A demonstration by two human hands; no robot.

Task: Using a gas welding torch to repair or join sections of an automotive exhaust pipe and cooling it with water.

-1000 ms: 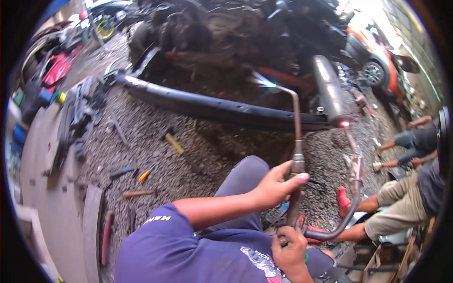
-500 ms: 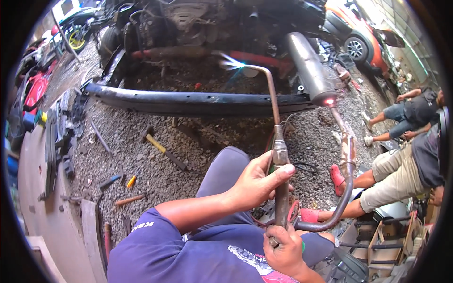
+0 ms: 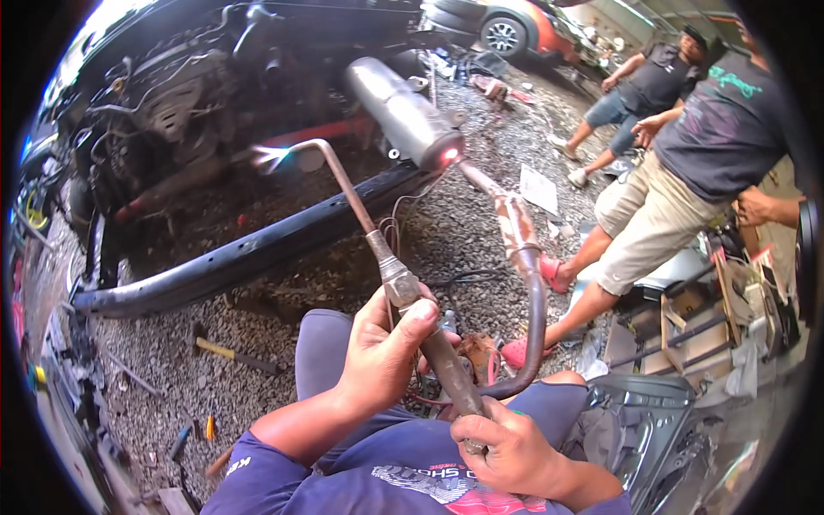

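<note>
Both hands hold a gas torch [image 3: 452,371] in front of my body. My left hand [image 3: 384,350] is closed around its upper body below the metal collar, the thumb lying along it. Around the lower end, my right hand [image 3: 508,448] is closed. From the collar a thin bent tube runs up and left, and a blue-white flame [image 3: 276,156] burns at its tip. Right of the flame, apart from it, a silver muffler [image 3: 402,113] leans with its lower end glowing orange at the joint. A rusty, curved exhaust pipe [image 3: 536,313] runs from that joint down beside my knee.
A dark metal beam [image 3: 249,251] crosses before a stripped vehicle front [image 3: 172,112]. A hammer [image 3: 233,354] and small hand tools lie on gravel at left. Two people stand at right, one in beige shorts [image 3: 657,219]. Wooden crating [image 3: 699,313] stands behind them. Thin hoses lie near my knees.
The view has swung right, so the muffler, beam and people appear further left. The torch now slants more to the left in the picture. Both hands keep their grip and the flame still burns.
</note>
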